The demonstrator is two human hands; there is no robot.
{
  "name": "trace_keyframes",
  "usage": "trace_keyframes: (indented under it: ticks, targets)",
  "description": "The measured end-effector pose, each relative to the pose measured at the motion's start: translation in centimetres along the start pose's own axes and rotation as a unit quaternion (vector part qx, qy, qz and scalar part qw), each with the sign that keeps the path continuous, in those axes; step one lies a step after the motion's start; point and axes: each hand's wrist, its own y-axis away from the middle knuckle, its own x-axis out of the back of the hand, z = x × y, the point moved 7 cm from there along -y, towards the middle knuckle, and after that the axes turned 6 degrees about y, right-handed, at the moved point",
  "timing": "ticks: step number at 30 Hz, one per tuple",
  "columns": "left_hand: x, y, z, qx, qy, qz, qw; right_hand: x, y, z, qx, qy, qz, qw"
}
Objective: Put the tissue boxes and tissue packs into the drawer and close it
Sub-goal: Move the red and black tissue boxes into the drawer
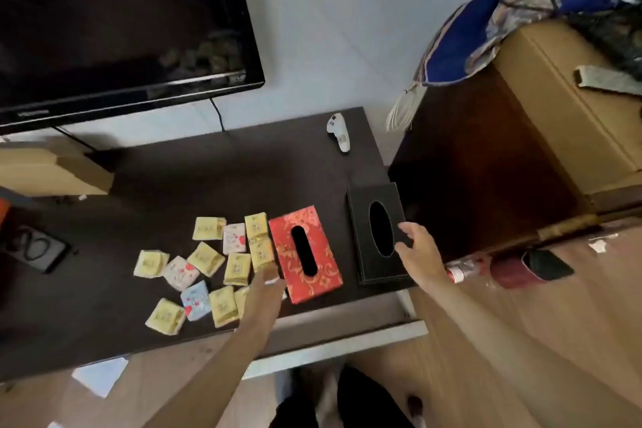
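Hands both over dark surface (208,184). Right hand (418,250) spread open, fingertips touching near right edge of black tissue box (377,236), no grip closed on it. Left hand (265,288) at near left corner of red tissue box (305,254), fingers blurred; grip cannot be told. Tissue packs (208,267), yellow, pink, blue, scattered just left of left hand, some touching red box. Open drawer (347,330) below both wrists. White controller (338,132) well beyond hands.
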Motion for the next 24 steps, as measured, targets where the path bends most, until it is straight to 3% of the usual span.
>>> trace_keyframes:
  ticks: [5,12,20,24]
  targets:
    - [-2.5,-5.2,1.8,-0.063,-0.068,0.071,0.993,-1.7,-4.1,2.1,-0.020,0.028,-0.003,0.999]
    - [-5.2,-10.1,-0.3,-0.102,-0.084,0.088,0.987,-4.7,-7.3,5.6,-0.033,-0.040,-0.013,0.999]
    - [-5.3,-11.7,-2.5,-0.151,-0.002,0.102,0.983,-5.7,-8.2,7.3,-0.020,-0.042,0.015,0.999]
    - [-4.7,-12.2,-3.1,-0.134,0.046,0.122,0.982,-5.6,-8.4,7.4,-0.029,-0.054,0.035,0.998]
